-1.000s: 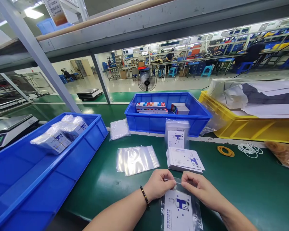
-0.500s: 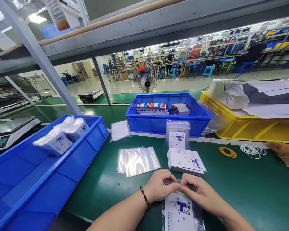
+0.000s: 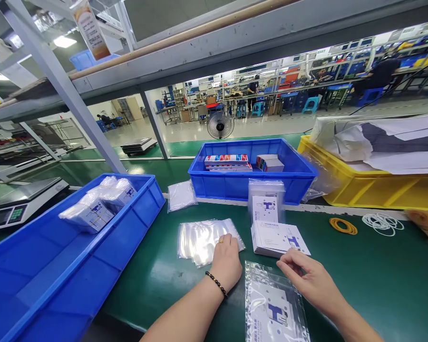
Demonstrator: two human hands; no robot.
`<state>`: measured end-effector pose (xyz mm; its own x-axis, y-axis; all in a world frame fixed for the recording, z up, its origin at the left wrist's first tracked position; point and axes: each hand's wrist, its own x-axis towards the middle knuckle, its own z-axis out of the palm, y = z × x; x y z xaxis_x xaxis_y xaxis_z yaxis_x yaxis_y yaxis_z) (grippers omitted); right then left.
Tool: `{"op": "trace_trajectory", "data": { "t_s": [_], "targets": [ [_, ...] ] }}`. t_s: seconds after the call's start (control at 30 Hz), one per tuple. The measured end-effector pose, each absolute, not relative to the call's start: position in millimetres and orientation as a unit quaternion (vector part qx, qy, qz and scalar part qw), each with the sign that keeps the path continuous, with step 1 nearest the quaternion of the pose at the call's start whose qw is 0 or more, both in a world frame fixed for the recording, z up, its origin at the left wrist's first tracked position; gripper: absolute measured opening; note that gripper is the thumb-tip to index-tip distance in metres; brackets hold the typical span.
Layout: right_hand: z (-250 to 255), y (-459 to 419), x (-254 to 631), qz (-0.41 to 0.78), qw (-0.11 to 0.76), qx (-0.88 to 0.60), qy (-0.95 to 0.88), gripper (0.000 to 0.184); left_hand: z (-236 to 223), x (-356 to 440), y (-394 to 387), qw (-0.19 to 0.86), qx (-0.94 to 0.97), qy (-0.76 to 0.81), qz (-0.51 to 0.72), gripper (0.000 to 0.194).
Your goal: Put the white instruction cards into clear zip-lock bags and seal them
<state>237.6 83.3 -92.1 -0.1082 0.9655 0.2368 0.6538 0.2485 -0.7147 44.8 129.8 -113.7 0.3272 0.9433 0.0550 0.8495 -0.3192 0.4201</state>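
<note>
My left hand (image 3: 227, 260) rests on the stack of clear plastic bags (image 3: 196, 240), its fingers bent and pressed together on the right edge of the top bag. The thumb is hidden. My right hand (image 3: 305, 273) hovers between the stack of printed white leaflets (image 3: 276, 237) and a filled bag, its thumb and forefinger slightly apart with nothing between them. The filled clear bag (image 3: 276, 311) lies flat on the green table in front of me, a white leaflet with a blue print inside. Behind the leaflets are more filled bags (image 3: 266, 202).
A blue bin (image 3: 217, 183) holding boxes stands at the back. To the left, another blue bin (image 3: 128, 237) holds wrapped bundles. A yellow bin (image 3: 378, 187), yellow rubber bands (image 3: 343, 226) and white bands (image 3: 382, 223) are at the right. A scale (image 3: 24, 199) sits far left.
Both hands have let go of the filled bag's top edge. My left hand has moved up and left onto the clear bags; my right hand has shifted slightly right.
</note>
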Motion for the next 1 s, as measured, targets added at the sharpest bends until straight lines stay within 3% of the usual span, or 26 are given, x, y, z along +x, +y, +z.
{"op": "trace_trajectory", "data": {
  "t_s": [0.27, 0.5, 0.77, 0.9, 1.0],
  "targets": [
    [-90.9, 83.5, 230.6, 0.249, 0.327, -0.554, -0.724, 0.030, -120.3, 43.1, 131.3, 0.135, 0.813, 0.543, 0.162, 0.021],
    [-99.7, 83.3, 232.7, 0.268, 0.323, -0.538, -0.731, 0.028, -123.4, 43.5, 133.1, 0.114, 0.816, 0.544, 0.160, 0.027],
    [-98.5, 83.0, 230.0, 0.261, 0.289, -0.533, -0.751, 0.027, -108.5, 45.1, 126.9, 0.095, 0.801, 0.553, 0.211, 0.018],
    [-96.7, 84.4, 227.4, 0.268, 0.285, -0.524, -0.757, 0.027, -105.1, 44.5, 126.9, 0.105, 0.811, 0.555, 0.152, 0.033],
    [-106.7, 87.3, 231.2, 0.280, 0.310, -0.519, -0.746, 0.029, -102.6, 44.3, 130.7, 0.122, 0.823, 0.547, 0.094, 0.030]
  ]
}}
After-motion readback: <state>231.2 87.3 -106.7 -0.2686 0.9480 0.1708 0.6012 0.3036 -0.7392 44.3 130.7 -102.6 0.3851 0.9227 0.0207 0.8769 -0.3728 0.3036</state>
